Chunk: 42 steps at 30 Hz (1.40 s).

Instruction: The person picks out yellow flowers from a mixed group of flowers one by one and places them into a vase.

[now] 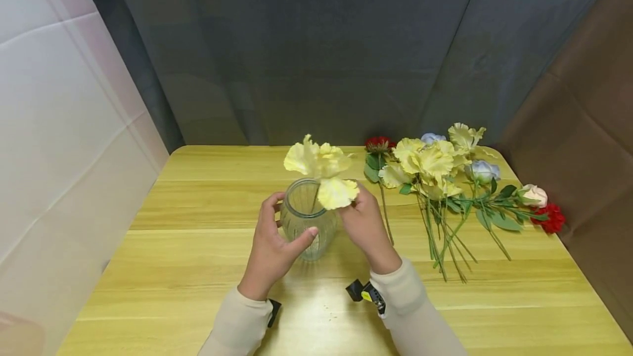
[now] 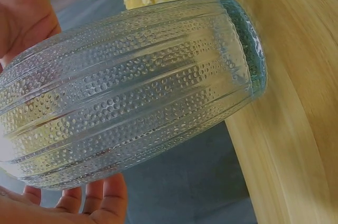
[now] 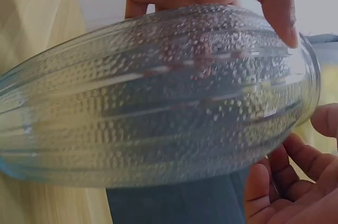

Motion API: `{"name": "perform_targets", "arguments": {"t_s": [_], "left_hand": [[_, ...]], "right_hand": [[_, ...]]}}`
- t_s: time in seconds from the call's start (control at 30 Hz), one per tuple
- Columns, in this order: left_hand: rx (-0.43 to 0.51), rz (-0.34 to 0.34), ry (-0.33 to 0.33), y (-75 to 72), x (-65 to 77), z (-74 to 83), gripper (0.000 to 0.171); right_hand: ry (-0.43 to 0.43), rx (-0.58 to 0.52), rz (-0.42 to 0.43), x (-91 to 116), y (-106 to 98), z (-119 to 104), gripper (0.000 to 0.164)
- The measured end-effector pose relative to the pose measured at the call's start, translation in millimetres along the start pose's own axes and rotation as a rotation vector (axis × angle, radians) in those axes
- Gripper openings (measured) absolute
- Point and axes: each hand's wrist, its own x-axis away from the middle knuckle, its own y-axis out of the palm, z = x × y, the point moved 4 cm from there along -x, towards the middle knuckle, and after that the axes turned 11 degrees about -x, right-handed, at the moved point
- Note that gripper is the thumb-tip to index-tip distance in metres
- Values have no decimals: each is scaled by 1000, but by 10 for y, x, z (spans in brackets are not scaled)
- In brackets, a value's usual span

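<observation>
A clear ribbed glass vase [image 1: 309,235] with a dimpled surface stands upright on the table. One yellow ruffled flower [image 1: 316,163] has its stem inside the vase, its head leaning over the rim. My left hand [image 1: 278,239] grips the vase's left side, thumb [image 3: 285,28] on the front near the neck and fingers [image 2: 108,195] round the back. Beside the rim on the right is my right hand [image 1: 365,223], fingertips behind a drooping petal in the head view. The right wrist view shows its fingers [image 3: 285,176] loosely bent by the vase's neck, thumb apart from them.
To the right on the wooden table [image 1: 198,246] lie several yellow flowers [image 1: 430,163], blue flowers [image 1: 482,171], a pale pink rose [image 1: 534,195] and red flowers [image 1: 549,218]. A dark curtain [image 1: 306,59] hangs behind the table.
</observation>
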Motion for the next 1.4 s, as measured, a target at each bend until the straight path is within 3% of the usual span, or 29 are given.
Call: {"name": "perform_targets", "arguments": {"t_s": [0.17, 0.37, 0.43, 0.7, 0.93, 1.0, 1.13, 1.27, 1.4], "left_hand": [[-1, -10, -5, -3, 4, 9, 78], [247, -55, 4, -47, 6, 160, 72], [289, -70, 7, -65, 12, 220, 70], [271, -88, -11, -87, 23, 261, 72], [283, -82, 31, -13, 6, 100, 69], [288, -78, 46, -11, 6, 99, 68], [306, -79, 49, -77, 4, 241, 66], [311, -82, 39, -90, -2, 266, 67], [308, -90, 18, -82, 2, 266, 68]], "right_hand": [[18, 59, -14, 19, -89, 64, 19], [11, 118, -27, 52, -277, -40, 23], [21, 144, -24, 56, -380, -74, 24], [63, 302, 71, -31, -1089, 315, 33], [211, 402, 97, -9, -1679, 536, 40], [255, 443, 72, -14, -1772, 594, 41], [312, 555, -6, -59, -1837, 686, 44], [293, 674, -60, -142, -1865, 745, 39], [281, 780, -58, -210, -1960, 803, 36]]}}
